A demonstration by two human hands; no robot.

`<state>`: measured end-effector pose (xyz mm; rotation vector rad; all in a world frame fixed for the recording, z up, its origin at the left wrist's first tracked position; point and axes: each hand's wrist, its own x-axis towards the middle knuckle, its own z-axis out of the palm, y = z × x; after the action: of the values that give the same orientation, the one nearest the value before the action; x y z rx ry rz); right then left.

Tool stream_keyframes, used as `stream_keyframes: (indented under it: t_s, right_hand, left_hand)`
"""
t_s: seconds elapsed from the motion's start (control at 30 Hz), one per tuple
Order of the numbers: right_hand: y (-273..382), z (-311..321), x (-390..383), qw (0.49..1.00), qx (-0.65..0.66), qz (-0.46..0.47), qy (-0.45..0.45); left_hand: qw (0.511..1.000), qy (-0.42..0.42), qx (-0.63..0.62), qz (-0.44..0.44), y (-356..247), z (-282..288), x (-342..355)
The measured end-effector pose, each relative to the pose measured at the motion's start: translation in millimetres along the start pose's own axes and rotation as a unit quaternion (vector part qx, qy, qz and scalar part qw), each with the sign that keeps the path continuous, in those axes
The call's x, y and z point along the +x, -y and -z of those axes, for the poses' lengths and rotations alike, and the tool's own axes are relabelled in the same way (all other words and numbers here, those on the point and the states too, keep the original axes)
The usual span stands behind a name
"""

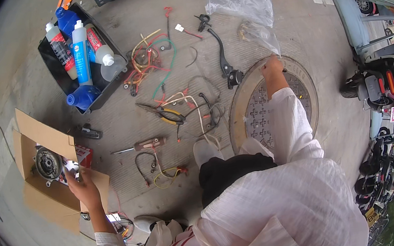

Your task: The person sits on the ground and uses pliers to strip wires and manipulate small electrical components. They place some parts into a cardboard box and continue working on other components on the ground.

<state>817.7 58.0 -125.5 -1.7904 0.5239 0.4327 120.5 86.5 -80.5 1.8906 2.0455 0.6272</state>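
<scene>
My right hand is closed on the lower corner of a clear plastic bag, which lies spread on the concrete beyond it. My left hand reaches over the opened cardboard box, thumb and fingers apart. Its fingertips are at a small white-and-silver item, partly hidden by the hand. Beside that item, a round metal wheel hub sits in the box. A red package shows behind the box's flap. Whether the fingertips press on the white item is unclear.
A black crate holds several bottles. Across the floor lie tangled wires, yellow-handled pliers, a screwdriver and a brake lever. A round manhole cover is under my right arm. Scooters stand at the right.
</scene>
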Motion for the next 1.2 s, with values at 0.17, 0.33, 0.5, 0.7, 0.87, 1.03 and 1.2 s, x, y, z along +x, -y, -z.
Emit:
stream_keyframes:
  t_s: [0.17, 0.33, 0.5, 0.7, 0.87, 1.03, 1.2]
  right_hand:
    - [11, 34, 89, 0.993, 0.098, -0.065, -0.03]
    - [29, -5, 52, 0.996, 0.057, -0.01, -0.061]
    - [40, -36, -31, 0.921, 0.047, 0.304, 0.239]
    - [25, -4, -212, 0.814, -0.04, 0.417, 0.404]
    - [-7, 17, -284, 0.7, -0.103, 0.412, 0.574]
    - [-71, 16, -326, 0.5, -0.16, 0.444, 0.726]
    - [-101, 17, -343, 0.429, -0.262, 0.25, 0.828]
  left_hand:
    - [0.999, -0.023, 0.033, -0.031, -51, 25, -6]
    - [0.998, -0.022, 0.024, -0.046, -63, 44, -5]
    - [0.995, 0.039, -0.069, -0.062, -100, 38, 1]
    - [0.898, 0.252, -0.36, 0.041, -195, 27, 11]
    - [0.739, 0.358, -0.549, 0.157, -258, 15, 19]
    - [0.735, 0.232, -0.544, 0.331, -227, -4, 10]
    - [0.692, 0.245, -0.539, 0.413, -166, -6, -25]
